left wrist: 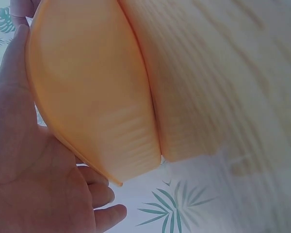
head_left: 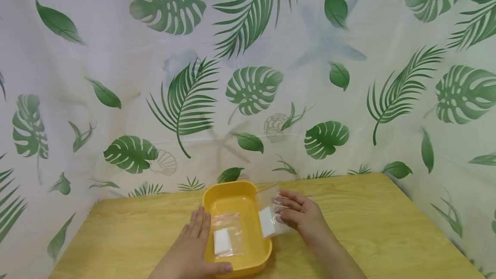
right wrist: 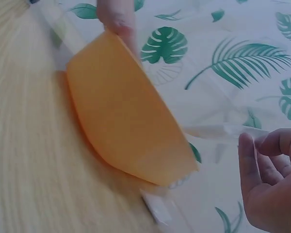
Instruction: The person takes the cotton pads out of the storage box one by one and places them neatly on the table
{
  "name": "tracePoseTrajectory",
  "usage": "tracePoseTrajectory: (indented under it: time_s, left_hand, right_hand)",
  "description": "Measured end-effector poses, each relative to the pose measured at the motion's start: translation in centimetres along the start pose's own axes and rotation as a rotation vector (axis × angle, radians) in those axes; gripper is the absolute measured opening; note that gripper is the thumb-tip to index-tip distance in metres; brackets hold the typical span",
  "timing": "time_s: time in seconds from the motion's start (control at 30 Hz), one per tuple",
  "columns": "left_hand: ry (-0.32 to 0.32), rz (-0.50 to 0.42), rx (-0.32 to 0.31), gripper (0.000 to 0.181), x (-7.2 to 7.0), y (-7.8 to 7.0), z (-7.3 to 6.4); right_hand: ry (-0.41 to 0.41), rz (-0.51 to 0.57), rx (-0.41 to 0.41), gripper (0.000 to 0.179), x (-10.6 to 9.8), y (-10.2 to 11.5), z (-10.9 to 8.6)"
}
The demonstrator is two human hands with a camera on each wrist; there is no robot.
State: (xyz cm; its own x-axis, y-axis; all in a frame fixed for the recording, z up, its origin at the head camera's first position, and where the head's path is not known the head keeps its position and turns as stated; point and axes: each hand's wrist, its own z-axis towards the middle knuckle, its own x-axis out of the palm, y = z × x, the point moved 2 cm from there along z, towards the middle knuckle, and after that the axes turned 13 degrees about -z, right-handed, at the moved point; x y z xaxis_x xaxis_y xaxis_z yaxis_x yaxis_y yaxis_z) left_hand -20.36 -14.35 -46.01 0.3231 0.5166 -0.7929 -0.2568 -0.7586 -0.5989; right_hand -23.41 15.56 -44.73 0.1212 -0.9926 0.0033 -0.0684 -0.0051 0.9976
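A yellow plastic tray (head_left: pixel 232 201) with rounded corners stands on the table. Inside it, toward the front, lies a clear zip bag (head_left: pixel 237 231) with a white folded-looking piece (head_left: pixel 222 242). My left hand (head_left: pixel 190 246) rests along the tray's left rim, fingers extended and thumb over the front edge; the left wrist view shows this hand (left wrist: pixel 34 165) against the tray's side. Over the tray's right rim, my right hand (head_left: pixel 306 216) pinches a second clear zip bag (head_left: pixel 267 221), also with a white piece in it. The right wrist view catches this bag (right wrist: pixel 218 130) edge-on.
The wood-grain table (head_left: pixel 368 218) spreads to both sides of the tray. Behind it hangs a pale cloth (head_left: pixel 248 42) printed with green leaves, which also runs down along the table's left and right sides.
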Motion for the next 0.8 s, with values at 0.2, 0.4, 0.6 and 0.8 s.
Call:
tracePoseTrajectory:
  time_s: [0.2,0.4,0.6,0.8]
  left_hand:
    - [0.007,-0.024,-0.013,0.136,0.0,0.5,0.2]
    - [0.016,-0.026,-0.047,0.138,0.2,0.4,0.3]
    - [0.016,-0.013,-0.052,0.138,0.2,0.4,0.4]
    - [0.015,-0.01,-0.033,0.137,0.0,0.3,0.2]
  right_hand:
    - [-0.015,0.031,-0.014,0.062,-1.8,0.7,0.0]
    - [-0.029,0.041,-0.011,0.062,-3.2,0.8,0.1]
    - [-0.041,0.063,-0.013,0.059,-4.4,1.0,0.1]
    - [-0.075,0.099,-0.006,0.055,-6.1,1.2,0.3]
